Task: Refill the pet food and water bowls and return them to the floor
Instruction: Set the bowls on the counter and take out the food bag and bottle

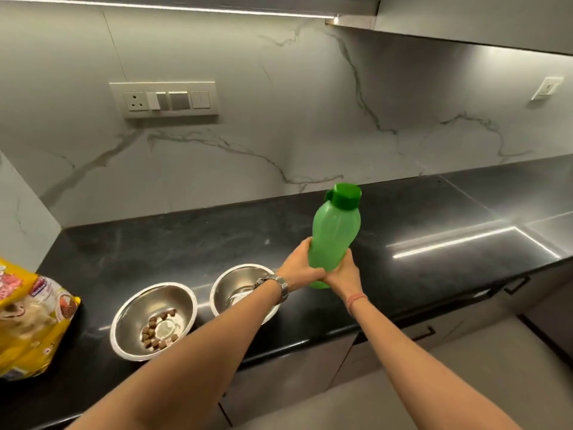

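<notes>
A black counter (pixel 434 212) is seen under a marble wall, and on it, from left to right, a yellow food bag (pixel 28 321), a steel bowl (pixel 124 318) holding only a few kibbles (pixel 156 332), and a second steel bowl (pixel 228 280) whose contents cannot be told. Just right of that second bowl a green bottle (pixel 335 234) is held nearly upright, its long axis leaning a little to the right and away from the person, its dark green cap (pixel 345 195) at the top and screwed on. The bottle is gripped low down by both hands — the left hand (pixel 297 265) is wrapped round its left side, the right hand (pixel 344 271) round its base from the right, fingers curled on the plastic in each case. Whether the base is resting on the counter or lifted off it cannot be made out. The relation that matters is this — the empty-looking bowl lies down and to the left of the bottle, under the left wrist, so the left hand is the nearer to it. It is judged that the cap must be taken off first, one hand being freed for the top, and that the neck must then be tipped leftward over that bowl. A wristwatch (pixel 280 285) is worn on the left wrist and a thread band (pixel 356 301) on the right.
</notes>
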